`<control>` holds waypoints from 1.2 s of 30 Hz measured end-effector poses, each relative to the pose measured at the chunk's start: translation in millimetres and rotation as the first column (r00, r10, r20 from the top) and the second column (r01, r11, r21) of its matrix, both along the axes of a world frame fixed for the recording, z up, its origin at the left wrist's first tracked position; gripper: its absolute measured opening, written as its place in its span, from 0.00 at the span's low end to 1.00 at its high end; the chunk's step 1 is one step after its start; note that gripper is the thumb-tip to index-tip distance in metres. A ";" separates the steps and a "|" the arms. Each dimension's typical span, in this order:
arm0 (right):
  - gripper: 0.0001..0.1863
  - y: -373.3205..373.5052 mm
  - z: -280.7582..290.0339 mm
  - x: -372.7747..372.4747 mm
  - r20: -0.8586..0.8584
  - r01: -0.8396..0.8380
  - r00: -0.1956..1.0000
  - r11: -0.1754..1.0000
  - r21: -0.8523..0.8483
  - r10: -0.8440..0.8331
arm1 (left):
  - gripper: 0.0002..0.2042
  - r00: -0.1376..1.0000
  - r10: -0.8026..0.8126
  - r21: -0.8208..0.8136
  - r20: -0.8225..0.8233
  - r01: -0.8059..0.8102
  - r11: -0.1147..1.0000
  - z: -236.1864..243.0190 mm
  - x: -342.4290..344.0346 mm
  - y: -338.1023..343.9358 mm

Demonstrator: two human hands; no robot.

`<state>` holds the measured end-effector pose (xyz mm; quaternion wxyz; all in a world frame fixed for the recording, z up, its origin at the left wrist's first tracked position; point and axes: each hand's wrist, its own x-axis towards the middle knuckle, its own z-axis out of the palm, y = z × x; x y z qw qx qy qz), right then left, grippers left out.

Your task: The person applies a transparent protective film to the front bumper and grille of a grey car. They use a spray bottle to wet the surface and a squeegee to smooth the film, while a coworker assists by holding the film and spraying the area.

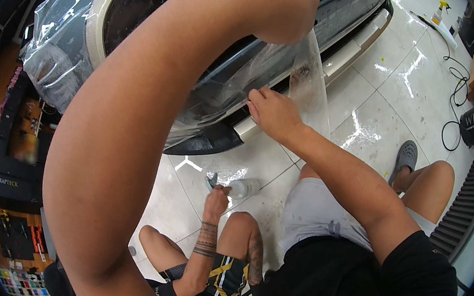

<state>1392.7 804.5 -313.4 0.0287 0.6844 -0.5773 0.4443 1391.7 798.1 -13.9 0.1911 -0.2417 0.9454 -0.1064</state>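
Right hand (272, 112), frame centre: fingers pinched on one clear film sheet (309, 90) over car bumper (345, 18). Left hand hidden; finger state indeterminable. Co-worker's hand (215, 202) grips one spray bottle (240, 188).

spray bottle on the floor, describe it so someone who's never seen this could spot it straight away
Start at the car bumper across the top, then drop to the white tiled floor below it. The spray bottle lies on its side there, a co-worker's tattooed hand on its trigger end. It is clear with a teal head, unlike the upright yellow-topped bottle far right.
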 end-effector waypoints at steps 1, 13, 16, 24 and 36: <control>0.06 -0.7 -0.7 -1.5 -0.009 -0.003 1.000 1.000 0.004 0.003 | 0.09 1.000 0.005 0.003 -0.009 -0.005 1.000 0.3 0.7 -0.5; 0.07 2.1 -0.6 -28.0 -0.166 0.013 0.986 0.999 0.046 -0.005 | 0.11 1.000 -0.003 -0.041 -0.024 0.002 0.999 -0.9 4.4 6.4; 0.07 2.6 -4.2 -35.8 -0.214 0.016 0.977 1.000 -0.016 -0.019 | 0.10 0.999 0.047 -0.054 0.002 -0.047 0.997 -0.5 3.2 8.8; 0.05 2.8 0.7 -57.5 -0.289 -0.008 0.957 1.000 -0.018 0.002 | 0.11 0.968 0.207 -0.084 -0.142 -0.220 0.972 -10.8 -3.4 18.3; 0.06 -5.7 5.3 -92.1 -0.487 -0.025 0.870 0.981 -0.195 -0.074 | 0.13 0.919 0.372 -0.091 -0.133 -0.385 0.918 -9.0 -14.5 35.9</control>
